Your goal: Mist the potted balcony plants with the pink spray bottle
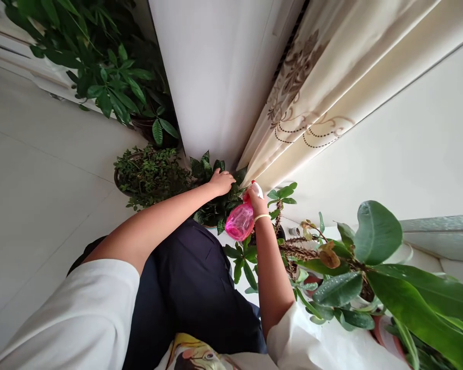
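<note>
My right hand (pixel 256 202) is closed around a pink spray bottle (pixel 239 221) with a white and red trigger head, held just above a dark-leaved potted plant (pixel 216 208) at the foot of a white column. A pale bracelet sits on that wrist. My left hand (pixel 221 181) reaches across and rests among the same plant's leaves, fingers curled into the foliage. Both arms stretch out from white short sleeves over dark trousers.
A small-leaved plant in a round pot (pixel 148 174) stands to the left, with a taller leafy plant (pixel 100 67) behind it. A cream patterned curtain (pixel 312 97) hangs at the right. Large-leaved and spiny plants (pixel 343 272) crowd the right side. Pale tile floor (pixel 34 180) spreads left.
</note>
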The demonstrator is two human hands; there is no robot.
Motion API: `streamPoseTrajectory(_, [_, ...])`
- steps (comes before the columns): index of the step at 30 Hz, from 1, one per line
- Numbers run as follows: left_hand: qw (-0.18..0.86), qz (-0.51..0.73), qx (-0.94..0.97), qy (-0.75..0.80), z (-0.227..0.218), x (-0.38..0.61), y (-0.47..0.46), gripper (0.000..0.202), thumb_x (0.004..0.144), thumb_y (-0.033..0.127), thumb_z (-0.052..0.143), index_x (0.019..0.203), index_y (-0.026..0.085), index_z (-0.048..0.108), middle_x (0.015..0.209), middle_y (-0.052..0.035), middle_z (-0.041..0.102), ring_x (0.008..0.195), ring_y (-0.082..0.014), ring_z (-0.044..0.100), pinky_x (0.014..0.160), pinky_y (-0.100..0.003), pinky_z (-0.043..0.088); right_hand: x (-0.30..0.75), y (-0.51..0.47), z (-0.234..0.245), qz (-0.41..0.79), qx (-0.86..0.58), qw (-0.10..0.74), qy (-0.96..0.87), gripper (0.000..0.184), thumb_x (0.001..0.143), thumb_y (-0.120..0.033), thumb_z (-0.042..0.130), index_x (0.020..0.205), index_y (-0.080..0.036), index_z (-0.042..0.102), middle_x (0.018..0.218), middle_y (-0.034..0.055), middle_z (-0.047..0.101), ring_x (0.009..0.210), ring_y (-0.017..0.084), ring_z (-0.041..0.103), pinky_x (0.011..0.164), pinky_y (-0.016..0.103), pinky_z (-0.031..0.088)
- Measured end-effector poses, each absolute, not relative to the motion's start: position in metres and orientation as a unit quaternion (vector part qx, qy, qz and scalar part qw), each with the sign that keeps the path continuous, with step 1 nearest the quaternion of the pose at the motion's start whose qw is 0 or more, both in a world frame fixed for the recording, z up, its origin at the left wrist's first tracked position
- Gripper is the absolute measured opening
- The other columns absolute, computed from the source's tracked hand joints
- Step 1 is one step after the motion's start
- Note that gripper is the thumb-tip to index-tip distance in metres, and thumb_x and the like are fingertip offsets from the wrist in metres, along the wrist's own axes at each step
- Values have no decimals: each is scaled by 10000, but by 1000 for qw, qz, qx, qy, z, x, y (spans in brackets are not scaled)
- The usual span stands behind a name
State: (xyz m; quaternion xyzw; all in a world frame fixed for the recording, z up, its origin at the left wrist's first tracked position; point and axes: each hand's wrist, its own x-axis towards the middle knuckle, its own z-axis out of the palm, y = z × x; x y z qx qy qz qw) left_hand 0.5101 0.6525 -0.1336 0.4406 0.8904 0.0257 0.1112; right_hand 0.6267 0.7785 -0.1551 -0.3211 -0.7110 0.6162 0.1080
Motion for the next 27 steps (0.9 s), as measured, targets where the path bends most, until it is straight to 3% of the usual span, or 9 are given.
streamPoseTrajectory(4, [-42, 7, 518, 854, -101, 536, 626, 366, 926, 184, 450, 1184, 160, 709, 1249, -108, 689, 1315, -260, 502, 1227, -501, 191, 630, 761, -131, 642, -308, 80, -697, 187, 719, -416, 632, 758, -233, 625, 688, 13, 658, 676, 182, 608, 689, 324, 528])
streamPoseTrajectory(9, [-40, -28, 508, 860, -54, 597, 554, 248, 918, 238, 521, 896, 174, 760, 932, -75, 737, 1040, -262, 634, 1156, -504, 317, 641, 734, -120, 641, -268, 41, -718, 229, 735, -445, 625, 634, -243, 588, 614, 15, 623, 620, 185, 579, 665, 340, 518])
streamPoseTrajectory(13, [-62, 18, 454, 889, -40, 647, 508, 267, 945, 252, 492, 963, 193, 752, 1120, -90, 723, 1171, -273, 593, 1104, -468, 371, 634, 715, -119, 656, -245, 38, -713, 262, 718, -502, 661, 732, -244, 621, 659, 12, 654, 662, 202, 617, 688, 354, 527])
streamPoseTrajectory(16, [-11, 41, 423, 905, -37, 671, 494, 276, 944, 262, 480, 983, 247, 753, 1138, -86, 724, 1181, -269, 590, 1075, -453, 385, 623, 705, -117, 633, -234, 8, -738, 248, 727, -478, 674, 739, -234, 631, 701, 29, 682, 700, 209, 638, 728, 366, 534])
streamPoseTrajectory(21, [128, 71, 364, 920, -29, 685, 485, 284, 950, 319, 463, 976, 311, 746, 1002, -87, 737, 978, -250, 632, 896, -432, 448, 630, 696, -108, 653, -204, -21, -729, 266, 771, -483, 630, 713, -224, 639, 671, 38, 665, 661, 200, 610, 675, 356, 522])
streamPoseTrajectory(24, [152, 43, 303, 940, -26, 683, 475, 272, 940, 343, 478, 978, 301, 745, 1061, -109, 716, 1005, -280, 611, 832, -438, 448, 653, 691, -100, 638, -122, -61, -758, 289, 791, -512, 646, 789, -226, 685, 815, 45, 714, 772, 209, 638, 725, 344, 510])
streamPoseTrajectory(27, [177, -9, 240, 954, -27, 677, 464, 269, 925, 367, 507, 984, 271, 752, 1076, -143, 694, 1061, -326, 585, 848, -463, 437, 679, 686, -97, 641, -84, -129, -752, 318, 835, -514, 622, 719, -223, 673, 731, 39, 680, 718, 189, 612, 732, 336, 489])
